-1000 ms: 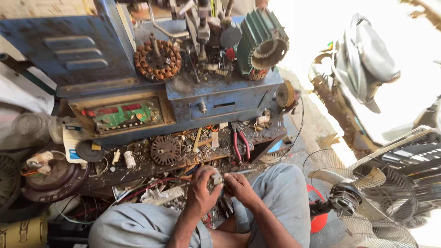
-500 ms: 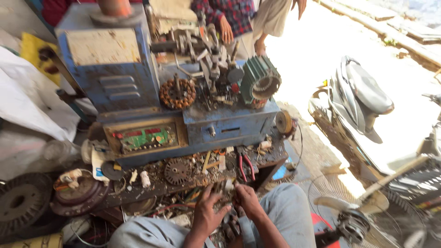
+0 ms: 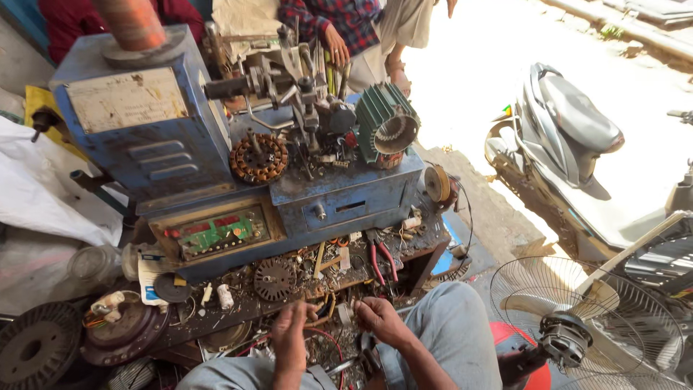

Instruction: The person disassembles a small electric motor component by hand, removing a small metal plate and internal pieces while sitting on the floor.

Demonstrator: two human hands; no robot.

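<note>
— Since the earlier frame the view has tilted further up: more of the blue metal winding machine (image 3: pixel 144 130) shows, and two bystanders (image 3: pixel 339 29) now stand at its far side. Both hands have drifted lower in the picture.

— What does the left hand (image 3: pixel 290 338) do?

— It hangs over the cluttered workbench edge (image 3: pixel 238 318), fingers curled, thumb and forefinger pressed toward a small round grey metal part (image 3: pixel 345 313) held between the two hands. Whether the left fingers actually clamp it cannot be told; the part is small and half hidden.

— And the right hand (image 3: pixel 381 320)?

— Its fingers are bent and pinch that same grey part from the other side, just above the person's grey-trousered knees (image 3: pixel 447 332).

— What lies around them?

— Just beyond the hands, a flat dark toothed steel disc (image 3: pixel 275 279) rests on the bench, with red-handled pliers (image 3: pixel 382 261) to its right. On the machine sits a copper-wound round stator (image 3: pixel 258 159), and beside it a green ribbed motor housing (image 3: pixel 386 126). A green circuit board (image 3: pixel 220 232) shows in the front panel. At the right, a wire-caged fan (image 3: pixel 577 325) lies on the ground near a parked grey scooter (image 3: pixel 570 123).
</note>
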